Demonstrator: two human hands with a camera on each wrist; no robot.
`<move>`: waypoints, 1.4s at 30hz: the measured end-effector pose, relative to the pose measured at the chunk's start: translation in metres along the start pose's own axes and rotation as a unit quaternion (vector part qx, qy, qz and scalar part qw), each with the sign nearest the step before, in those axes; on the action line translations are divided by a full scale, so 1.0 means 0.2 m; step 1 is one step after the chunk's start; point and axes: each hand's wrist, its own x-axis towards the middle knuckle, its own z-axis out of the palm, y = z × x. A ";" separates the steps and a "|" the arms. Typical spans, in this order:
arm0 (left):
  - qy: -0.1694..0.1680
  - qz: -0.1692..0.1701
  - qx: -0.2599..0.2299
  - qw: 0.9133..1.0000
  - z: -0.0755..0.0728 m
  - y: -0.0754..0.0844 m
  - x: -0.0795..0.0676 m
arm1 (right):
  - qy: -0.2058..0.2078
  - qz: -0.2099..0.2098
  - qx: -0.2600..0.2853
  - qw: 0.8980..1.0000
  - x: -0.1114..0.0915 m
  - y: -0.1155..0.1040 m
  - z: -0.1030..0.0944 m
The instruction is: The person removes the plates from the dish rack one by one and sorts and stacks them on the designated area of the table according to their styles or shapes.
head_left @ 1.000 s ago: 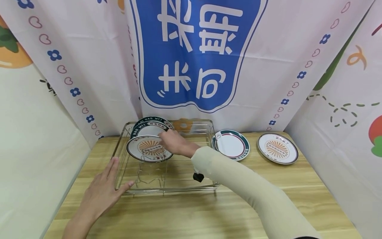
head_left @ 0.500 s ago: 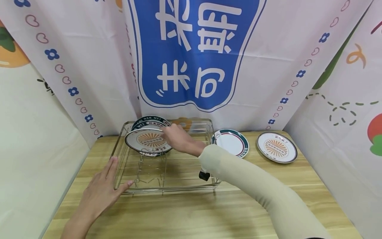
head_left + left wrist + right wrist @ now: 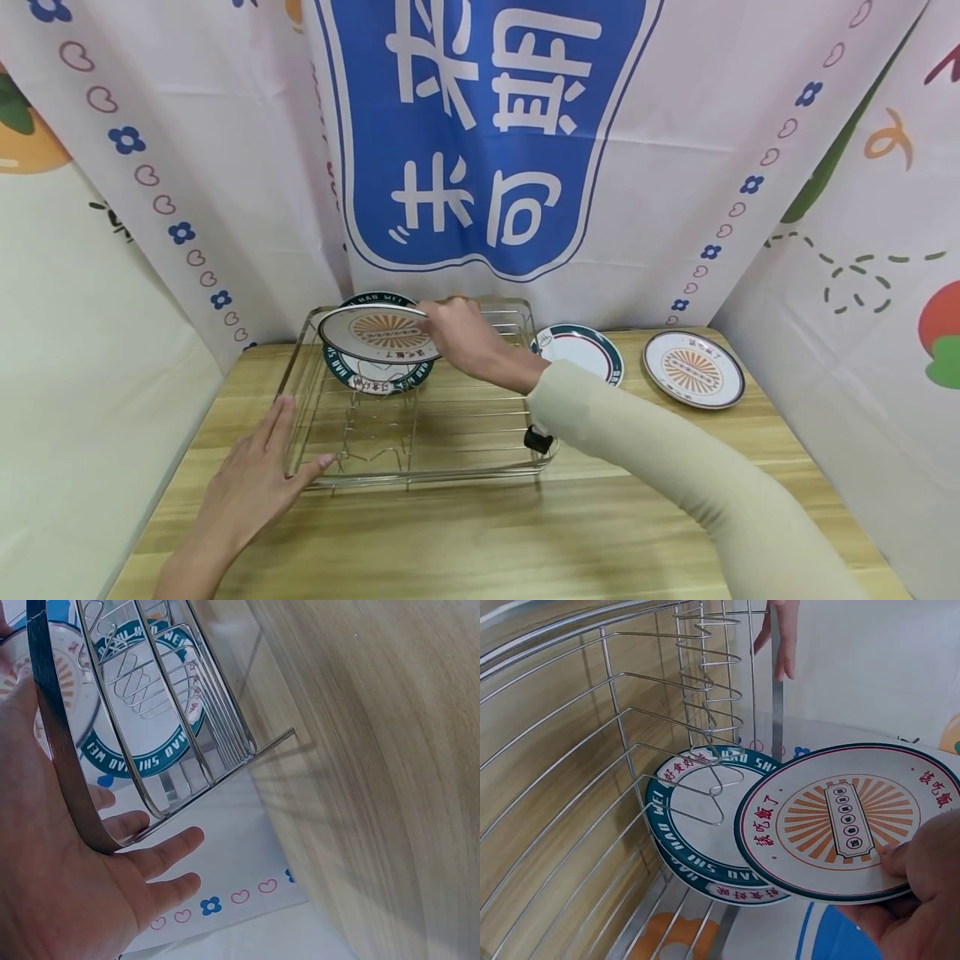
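My right hand point(image 3: 467, 335) pinches the right edge of a white plate point(image 3: 378, 332) with an orange sunburst and dark rim. That plate is tilted and raised over the back left of a wire dish rack point(image 3: 465, 475). Behind and below it, two green-rimmed plates point(image 3: 697, 859) stand leaning in the rack, partly hidden by the held plate. My left hand point(image 3: 251, 479) rests at the rack's front left corner with fingers extended. In the left wrist view, the rack's flat metal side bar point(image 3: 64, 757) lies against the left palm.
Right of the rack, a green-rimmed plate point(image 3: 581, 354) lies on the wooden table point(image 3: 480, 542), partly behind my sleeve. Farther right lies another sunburst plate point(image 3: 693, 371). Printed cloth point(image 3: 652, 167) hangs behind, and pale cloth walls stand on both sides.
My right hand has lifted the sunburst plate up from the rack and drawn it slightly right, uncovering more of the green-rimmed plates' lower edge. My left hand has stayed in place.
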 end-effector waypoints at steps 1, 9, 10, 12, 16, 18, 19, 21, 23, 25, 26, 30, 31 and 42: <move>-0.001 -0.001 0.000 1.000 0.00 0.00 0.00 | 0.002 0.001 0.004 1.000 -0.01 0.00 -0.02; -0.007 -0.005 0.000 1.000 0.01 -0.01 -0.01 | 0.022 0.029 0.077 0.996 -0.11 0.04 -0.16; -0.006 -0.004 0.000 1.000 0.01 -0.01 -0.01 | 0.028 0.027 0.076 0.996 -0.12 0.04 -0.18; -0.004 -0.002 0.000 1.000 0.01 -0.01 -0.01 | 0.040 0.022 0.061 0.997 -0.14 0.06 -0.22; -0.002 -0.001 -0.002 1.000 0.01 -0.01 0.00 | 0.064 0.021 0.036 0.997 -0.18 0.10 -0.31; -0.002 0.000 -0.004 1.000 0.01 -0.01 0.00 | 0.074 0.026 0.029 0.997 -0.20 0.12 -0.37; -0.001 0.002 -0.004 1.000 0.01 -0.01 0.00 | 0.079 0.029 0.026 0.996 -0.20 0.13 -0.39; 0.000 0.003 -0.005 1.000 0.02 -0.01 0.00 | 0.085 0.040 0.025 0.995 -0.22 0.15 -0.45; 0.002 0.004 -0.005 1.000 0.02 -0.01 0.00 | 0.089 0.054 0.021 0.994 -0.25 0.16 -0.50; 0.006 0.004 -0.004 1.000 0.02 -0.01 0.00 | 0.093 0.069 0.016 0.993 -0.27 0.18 -0.55; 0.007 0.004 -0.004 1.000 0.02 -0.01 0.00 | 0.095 0.077 0.014 0.992 -0.28 0.18 -0.58; 0.007 0.005 -0.005 1.000 0.02 -0.01 0.00 | 0.106 0.100 -0.004 0.989 -0.34 0.23 -0.67; 0.006 0.005 -0.006 1.000 0.02 -0.01 0.00 | 0.108 0.105 -0.011 0.989 -0.36 0.25 -0.69; -0.003 -0.001 -0.006 1.000 0.01 -0.01 0.00 | 0.130 0.163 -0.071 0.975 -0.56 0.41 -0.87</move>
